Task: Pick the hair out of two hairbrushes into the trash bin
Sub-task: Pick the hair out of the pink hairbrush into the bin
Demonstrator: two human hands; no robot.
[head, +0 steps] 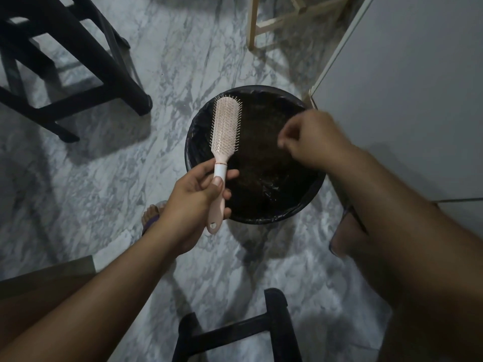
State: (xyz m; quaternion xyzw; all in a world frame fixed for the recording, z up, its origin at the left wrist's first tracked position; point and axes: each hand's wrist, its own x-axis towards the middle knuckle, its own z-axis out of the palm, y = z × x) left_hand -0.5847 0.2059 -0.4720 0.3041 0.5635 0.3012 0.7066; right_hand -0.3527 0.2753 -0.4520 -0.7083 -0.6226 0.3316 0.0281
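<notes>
Left hand [194, 190] is wrapped around the handle of a pink paddle hairbrush [223, 142], bristles facing up, its head extending beyond the grip over the near-left rim of the black-lined trash bin [308, 205]. Right hand [311, 138] hovers over the bin, right of the brush and clear of it, fingertips pinched together; blur prevents telling whether hair is held.
</notes>
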